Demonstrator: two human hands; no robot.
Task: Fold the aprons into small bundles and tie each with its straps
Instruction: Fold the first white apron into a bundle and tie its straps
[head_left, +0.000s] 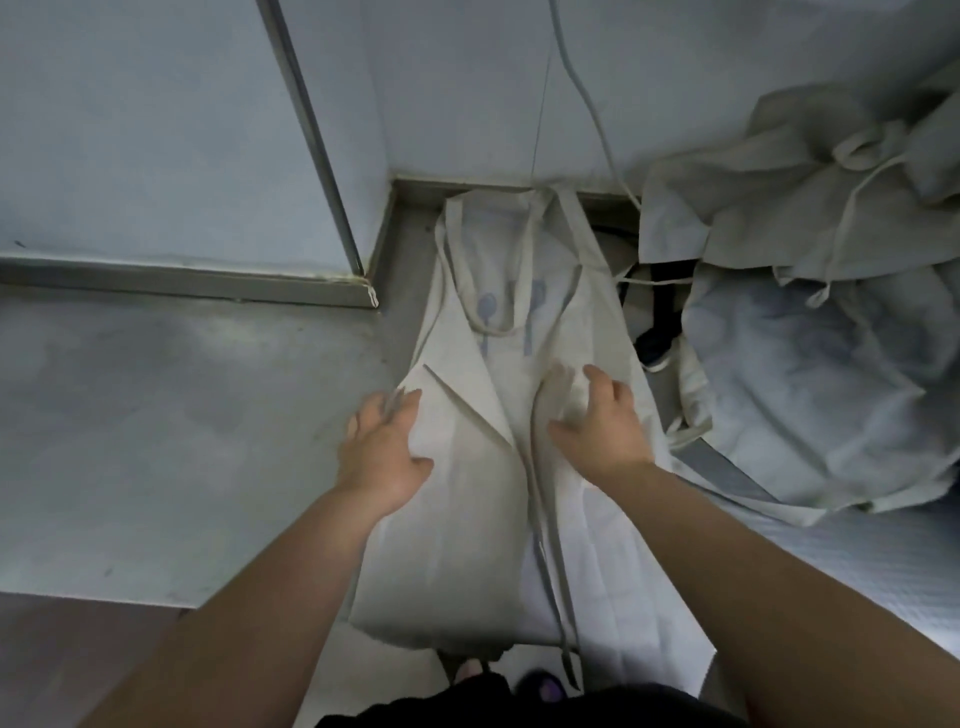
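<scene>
Cream cotton apron (467, 519) lies lengthwise on floor (156, 415), top at its far edge; my L hand (384, 447) flat on folded-in flap; strap (550, 545) mid; R hand (602, 426) apart, grip unclear; pile (805, 234) far R unfolded; nothing tied yet.

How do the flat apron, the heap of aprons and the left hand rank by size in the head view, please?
1. flat apron and heap of aprons, too alike to rank
2. left hand, clearly smallest
</scene>
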